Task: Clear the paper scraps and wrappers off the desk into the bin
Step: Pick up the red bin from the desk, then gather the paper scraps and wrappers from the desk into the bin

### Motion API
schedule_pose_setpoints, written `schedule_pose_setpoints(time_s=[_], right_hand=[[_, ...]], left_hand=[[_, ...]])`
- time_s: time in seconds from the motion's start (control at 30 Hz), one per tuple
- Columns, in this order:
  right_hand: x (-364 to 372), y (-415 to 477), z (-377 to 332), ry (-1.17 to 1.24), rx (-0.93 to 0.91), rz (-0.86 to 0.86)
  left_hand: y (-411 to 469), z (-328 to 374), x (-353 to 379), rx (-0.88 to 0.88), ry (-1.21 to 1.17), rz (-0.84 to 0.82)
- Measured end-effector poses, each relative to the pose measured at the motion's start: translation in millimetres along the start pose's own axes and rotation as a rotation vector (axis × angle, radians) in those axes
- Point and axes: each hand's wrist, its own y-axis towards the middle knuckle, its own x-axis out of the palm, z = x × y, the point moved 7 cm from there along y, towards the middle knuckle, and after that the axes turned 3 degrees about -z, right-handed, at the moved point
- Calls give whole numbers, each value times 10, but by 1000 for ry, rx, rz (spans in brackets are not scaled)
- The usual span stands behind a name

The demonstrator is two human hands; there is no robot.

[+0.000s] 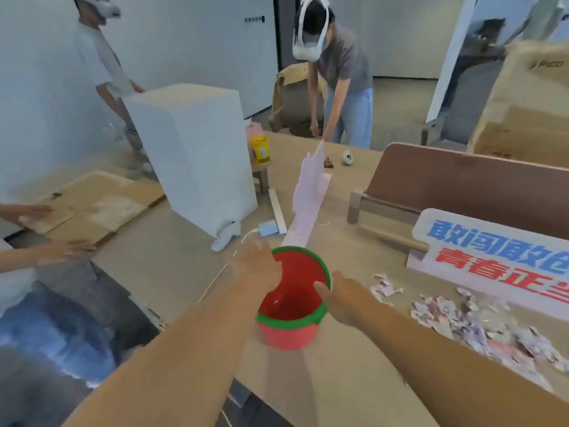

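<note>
I saw both my forearms reach forward over the counter (323, 380). My right hand (338, 298) held the near right rim of the red bin (292, 298), thumb hooked inside, fingers wrapped out of sight. My left hand (257, 266) lay open against the far left rim, fingers spread and holding nothing. The scraps (480, 322) sat in a loose heap to the right of the bin, nearer my right hand, running away rightward along a sign (492, 257). Beyond the bin lay a long pink strip (309, 195), pointing away from me.
</note>
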Motion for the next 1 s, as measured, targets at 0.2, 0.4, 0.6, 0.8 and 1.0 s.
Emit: schedule_pose_setpoints(time_s=[0.2,0.4,0.6,0.8,1.0], right_hand=[[415,209,-42,-35,139,82],[296,257,259,-76,121,89],[274,-18,827,56,192,129],[655,-151,1636,-78,383,65],[713,135,1771,-134,340,298]], left_hand=[[217,-554,425,-75,-383,-66],[279,-256,282,68,-686,-70],[237,286,-18,193,-855,-5],[424,751,-87,299,-713,1],[545,984,-13,310,-560,-27]])
